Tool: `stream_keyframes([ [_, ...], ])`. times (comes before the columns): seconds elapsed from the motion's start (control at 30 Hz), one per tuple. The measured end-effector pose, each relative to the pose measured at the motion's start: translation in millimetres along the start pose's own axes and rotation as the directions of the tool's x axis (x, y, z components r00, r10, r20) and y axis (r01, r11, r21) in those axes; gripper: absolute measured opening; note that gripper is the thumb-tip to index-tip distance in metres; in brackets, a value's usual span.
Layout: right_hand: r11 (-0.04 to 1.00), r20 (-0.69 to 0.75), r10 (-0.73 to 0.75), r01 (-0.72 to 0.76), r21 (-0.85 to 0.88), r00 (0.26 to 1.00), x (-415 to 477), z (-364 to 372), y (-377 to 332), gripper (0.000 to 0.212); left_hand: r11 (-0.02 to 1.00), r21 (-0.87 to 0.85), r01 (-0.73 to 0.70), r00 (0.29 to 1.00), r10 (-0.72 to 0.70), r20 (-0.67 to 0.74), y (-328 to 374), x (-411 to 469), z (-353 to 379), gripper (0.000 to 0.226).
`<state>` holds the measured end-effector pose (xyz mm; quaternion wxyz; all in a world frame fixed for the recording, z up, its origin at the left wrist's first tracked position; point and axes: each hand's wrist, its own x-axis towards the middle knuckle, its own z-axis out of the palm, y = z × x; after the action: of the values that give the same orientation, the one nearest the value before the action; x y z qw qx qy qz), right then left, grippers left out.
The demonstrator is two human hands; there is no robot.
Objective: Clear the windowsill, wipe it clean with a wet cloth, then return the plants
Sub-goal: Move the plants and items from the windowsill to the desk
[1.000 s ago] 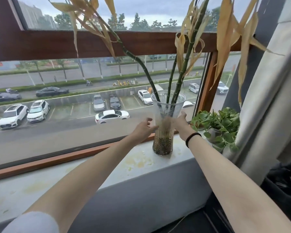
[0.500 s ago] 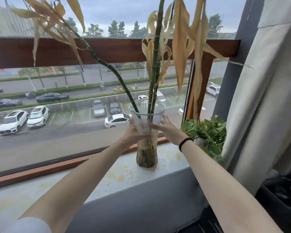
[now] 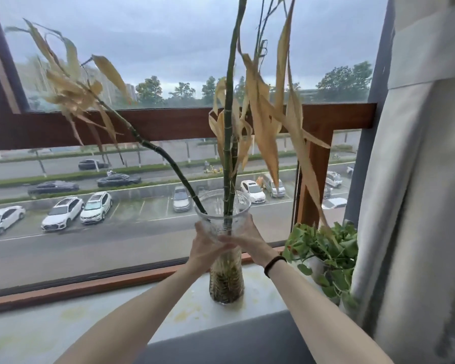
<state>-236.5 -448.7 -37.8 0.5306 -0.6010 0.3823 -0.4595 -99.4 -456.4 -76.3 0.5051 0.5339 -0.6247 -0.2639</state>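
At the right end of the stained windowsill (image 3: 116,320) sits a potted plant (image 3: 323,248). Left hand (image 3: 207,249) and right hand (image 3: 250,244) grip the glass vase (image 3: 226,283), fingers curled.

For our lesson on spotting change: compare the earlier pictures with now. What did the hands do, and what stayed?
The left hand and right hand closed in and now grip the glass vase below its rim. The vase still stands on the windowsill, the small leafy plant beside it.
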Motion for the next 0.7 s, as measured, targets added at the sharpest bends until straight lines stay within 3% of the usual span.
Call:
stream_keyframes([
  [0.07, 0.999, 0.039, -0.046, 0.045, 0.005, 0.998, -1.2, -1.9, -5.2, 0.114, 1.000, 0.000, 0.012, 0.998, -0.012, -0.055, 6.9, -4.2, -1.0, 0.078],
  [0.23, 0.990, 0.051, -0.122, 0.125, -0.059, 0.991, -0.9, 2.6, -23.2, 0.127, 1.000, 0.009, -0.015, 0.992, 0.016, -0.129, 25.9, -7.8, -13.7, 0.086],
  [0.33, 0.988, 0.095, -0.138, 0.144, -0.061, 0.986, 1.8, 13.3, -35.2, 0.148, 0.999, -0.030, -0.019, 0.984, 0.013, -0.178, 33.6, -15.1, -27.9, 0.089],
  [0.47, 0.992, 0.200, -0.116, 0.122, -0.017, 0.973, 0.3, 36.4, -46.1, 0.116, 0.991, -0.132, 0.013, 0.967, -0.046, -0.249, 37.0, -25.9, -54.3, 0.094],
  [0.6, 0.981, 0.226, -0.174, 0.148, 0.127, 0.958, -12.8, 64.8, -52.2, 0.122, 0.996, -0.085, -0.030, 0.955, 0.003, -0.298, 44.5, -45.8, -83.3, 0.086],
  [0.7, 0.973, 0.232, -0.193, 0.155, 0.172, 0.953, -25.3, 84.2, -52.0, 0.101, 0.998, -0.048, -0.046, 0.951, 0.030, -0.307, 52.8, -67.4, -99.0, 0.087],
])
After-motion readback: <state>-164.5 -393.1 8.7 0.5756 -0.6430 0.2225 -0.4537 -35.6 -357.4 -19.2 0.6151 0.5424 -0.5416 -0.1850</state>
